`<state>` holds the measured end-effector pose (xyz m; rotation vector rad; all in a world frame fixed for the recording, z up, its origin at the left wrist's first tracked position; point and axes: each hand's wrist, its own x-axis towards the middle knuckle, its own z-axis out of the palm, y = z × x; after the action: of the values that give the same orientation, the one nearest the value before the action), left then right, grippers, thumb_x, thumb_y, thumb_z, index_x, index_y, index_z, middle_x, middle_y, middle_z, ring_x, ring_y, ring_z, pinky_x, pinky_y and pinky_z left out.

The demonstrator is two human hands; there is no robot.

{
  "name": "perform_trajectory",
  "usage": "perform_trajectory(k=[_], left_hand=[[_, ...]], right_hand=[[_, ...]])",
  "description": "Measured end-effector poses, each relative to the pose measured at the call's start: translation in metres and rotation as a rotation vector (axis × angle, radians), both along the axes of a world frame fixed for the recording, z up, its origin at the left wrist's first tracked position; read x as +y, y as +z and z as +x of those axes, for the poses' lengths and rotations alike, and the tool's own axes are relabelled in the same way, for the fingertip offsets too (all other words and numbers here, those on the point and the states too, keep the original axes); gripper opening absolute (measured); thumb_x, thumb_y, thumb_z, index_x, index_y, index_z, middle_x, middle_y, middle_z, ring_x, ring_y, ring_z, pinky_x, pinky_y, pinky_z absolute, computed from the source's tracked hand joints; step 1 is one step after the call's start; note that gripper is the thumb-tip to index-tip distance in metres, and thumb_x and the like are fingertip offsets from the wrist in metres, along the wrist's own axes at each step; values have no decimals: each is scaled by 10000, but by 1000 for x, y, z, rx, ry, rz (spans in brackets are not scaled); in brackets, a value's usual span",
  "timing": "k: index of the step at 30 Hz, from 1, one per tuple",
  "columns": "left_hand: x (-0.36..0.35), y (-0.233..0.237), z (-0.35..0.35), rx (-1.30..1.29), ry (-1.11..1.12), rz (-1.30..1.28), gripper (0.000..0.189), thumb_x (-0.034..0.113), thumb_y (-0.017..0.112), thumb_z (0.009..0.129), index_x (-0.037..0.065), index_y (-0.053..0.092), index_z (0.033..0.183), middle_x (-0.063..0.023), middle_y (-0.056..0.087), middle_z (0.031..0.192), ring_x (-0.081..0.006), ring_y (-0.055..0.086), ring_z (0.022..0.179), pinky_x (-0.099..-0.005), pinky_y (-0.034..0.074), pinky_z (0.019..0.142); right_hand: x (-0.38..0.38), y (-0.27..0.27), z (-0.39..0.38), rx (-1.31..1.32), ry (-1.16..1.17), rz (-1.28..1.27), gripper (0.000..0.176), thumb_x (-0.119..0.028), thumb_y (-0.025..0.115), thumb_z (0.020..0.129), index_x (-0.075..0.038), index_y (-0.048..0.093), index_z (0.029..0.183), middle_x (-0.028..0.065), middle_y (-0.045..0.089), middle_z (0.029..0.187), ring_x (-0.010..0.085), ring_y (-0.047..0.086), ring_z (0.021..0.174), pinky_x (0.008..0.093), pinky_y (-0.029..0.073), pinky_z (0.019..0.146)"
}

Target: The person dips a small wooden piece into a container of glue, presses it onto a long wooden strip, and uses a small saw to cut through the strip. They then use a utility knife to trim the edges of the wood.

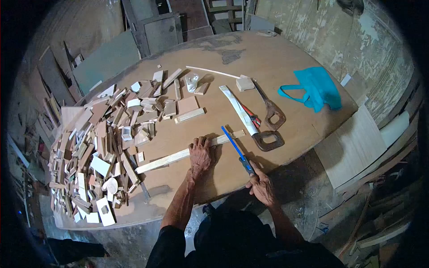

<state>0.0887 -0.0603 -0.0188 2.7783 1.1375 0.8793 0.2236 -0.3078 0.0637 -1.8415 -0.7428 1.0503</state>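
Note:
A long pale wooden strip (pixel 167 160) lies slantwise on the table near its front edge. My left hand (pixel 201 155) presses down on it right of its middle, fingers curled over the wood. In my right hand (pixel 262 184) is the dark handle of a hacksaw (pixel 234 145), its blue frame seen nearly edge-on. The saw crosses the strip near its right end, pointing away from me and to the left. My right fingers are wrapped round the handle, and the palm side is hidden.
A large heap of wood offcuts (pixel 100 165) covers the table's left side. Right of the hacksaw lie a handsaw (pixel 239 109) with a pale blade, a red tool (pixel 253 117) and another handsaw (pixel 273 115). A wood block (pixel 244 84) and a turquoise bag (pixel 316 89) sit farther back.

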Motion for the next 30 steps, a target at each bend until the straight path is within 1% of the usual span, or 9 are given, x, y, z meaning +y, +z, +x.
perform_trajectory(k=[3,6,9,11,15,18,21,24,30], left_hand=[[0,0,-8,51,2,-4,453,261,582,821,147,566,1259,-97,566,1106,-298,523,1087,-457,401,875],[-9,12,-6,47,14,-39,501,251,598,788,142,553,1274,-101,563,1114,-309,521,1089,-464,399,877],[-21,32,-6,43,1,-79,514,245,596,780,141,547,1281,-102,560,1132,-315,520,1089,-470,398,880],[-25,39,-9,25,-43,-98,511,232,591,779,138,547,1280,-100,557,1146,-315,518,1093,-469,399,885],[-17,38,-10,52,-49,-116,359,215,595,825,125,631,1171,-82,570,1158,-295,502,1146,-480,392,904],[-4,34,-12,120,-60,-101,333,203,582,841,145,643,1163,-73,576,1157,-288,506,1143,-466,415,895],[9,32,-13,147,-99,-146,294,210,566,876,147,655,1149,-76,586,1147,-289,519,1123,-460,447,884],[11,36,-13,97,-145,-158,265,226,539,918,145,663,1138,-81,595,1131,-298,533,1100,-461,468,881],[11,42,-14,77,-155,-169,268,270,537,952,85,679,1084,-126,612,1067,-345,553,1040,-469,471,873]], right_hand=[[-1,19,0,-86,98,-147,495,-216,423,1011,-78,387,1485,181,626,1107,149,645,724,329,542,704],[-5,-40,6,-561,127,147,509,-220,447,1004,-78,381,1488,203,658,1078,199,670,773,366,542,708],[-6,16,-10,-492,104,-70,516,-190,462,994,-59,379,1486,209,654,1032,234,657,856,372,521,758],[-12,-34,-2,-402,43,106,512,-170,468,988,-61,386,1482,213,650,990,245,641,874,371,506,771],[-15,-21,-6,-474,-13,20,518,-126,484,973,-80,391,1481,216,642,992,234,609,851,340,488,777],[-13,-24,-8,-561,-35,218,528,-113,488,960,-129,401,1481,236,658,992,302,657,860,384,511,799],[-11,3,-14,-580,9,-49,538,-99,487,941,-174,417,1469,264,654,1065,408,662,940,446,521,827],[-9,0,-16,-636,21,36,561,-107,504,921,-224,423,1463,280,658,997,483,631,900,512,516,808],[-5,-2,-21,-656,33,95,589,-115,526,896,-238,422,1463,274,633,799,475,622,728,539,508,711]])
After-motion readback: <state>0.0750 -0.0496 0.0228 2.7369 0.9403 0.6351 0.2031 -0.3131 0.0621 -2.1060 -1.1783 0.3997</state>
